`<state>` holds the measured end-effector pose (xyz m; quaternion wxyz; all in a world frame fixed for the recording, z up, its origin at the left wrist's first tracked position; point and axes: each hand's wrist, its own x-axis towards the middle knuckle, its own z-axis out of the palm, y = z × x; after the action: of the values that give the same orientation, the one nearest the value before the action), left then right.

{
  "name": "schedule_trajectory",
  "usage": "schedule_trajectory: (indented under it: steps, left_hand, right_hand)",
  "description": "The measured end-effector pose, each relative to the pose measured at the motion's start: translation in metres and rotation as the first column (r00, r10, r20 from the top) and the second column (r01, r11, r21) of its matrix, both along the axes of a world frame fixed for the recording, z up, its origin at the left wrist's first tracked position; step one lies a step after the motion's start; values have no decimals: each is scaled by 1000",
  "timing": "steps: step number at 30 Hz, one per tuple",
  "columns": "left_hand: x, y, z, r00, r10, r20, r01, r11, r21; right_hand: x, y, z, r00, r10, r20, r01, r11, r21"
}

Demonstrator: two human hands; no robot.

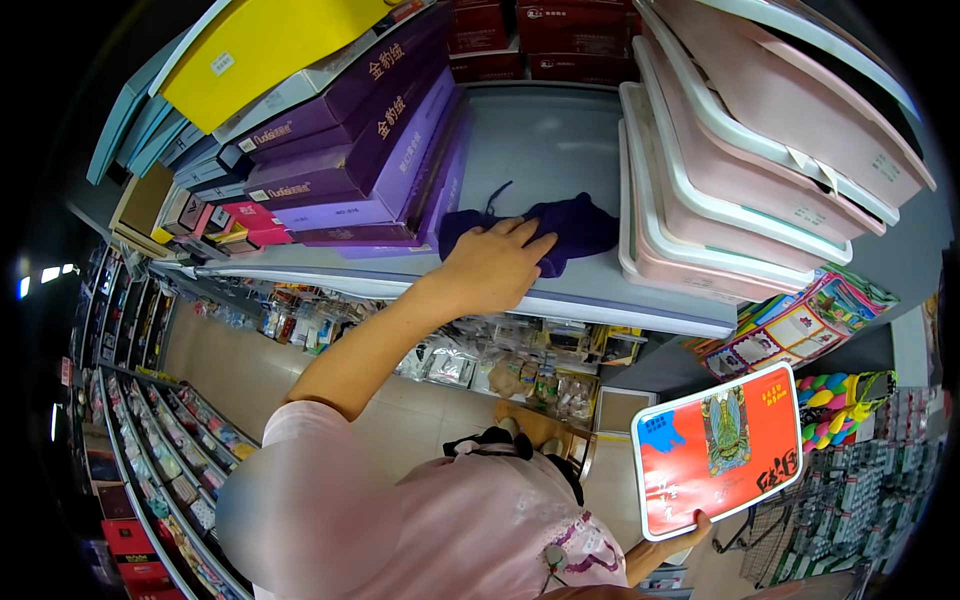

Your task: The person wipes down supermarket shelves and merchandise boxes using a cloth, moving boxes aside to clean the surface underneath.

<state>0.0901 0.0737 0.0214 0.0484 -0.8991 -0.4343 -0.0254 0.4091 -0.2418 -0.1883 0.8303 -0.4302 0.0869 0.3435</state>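
Observation:
My left hand reaches up to a grey metal shelf and presses a bunched dark purple cloth against it near the front edge. Its fingers are spread and bent over the cloth; the palm is hidden. A thin cord or strap sticks out of the cloth's far side. Low on the right, my right hand grips the lower edge of a red printed panel with a white rim and rounded corners. The panel is tilted, with an insect-like picture and writing facing up.
Purple boxes and a yellow bin are piled left of the cloth. White-rimmed pink plastic bins are stacked on its right. Dark red boxes stand behind. Below are packaged goods, a wooden stool under my feet, and a shopping cart.

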Motion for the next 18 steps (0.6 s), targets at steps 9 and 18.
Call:
schedule_trajectory:
  steps: [9, 18]
  left_hand:
    - [40, 187, -9, 850, 521, -77, -527, 841, -121]
    - [16, 225, -11, 896, 445, 12, -445, 896, -19]
  right_hand:
    - [-7, 3, -5, 996, 22, 82, -21, 1000, -19]
    - [-14, -25, -23, 996, -82, 22, 83, 995, -49]
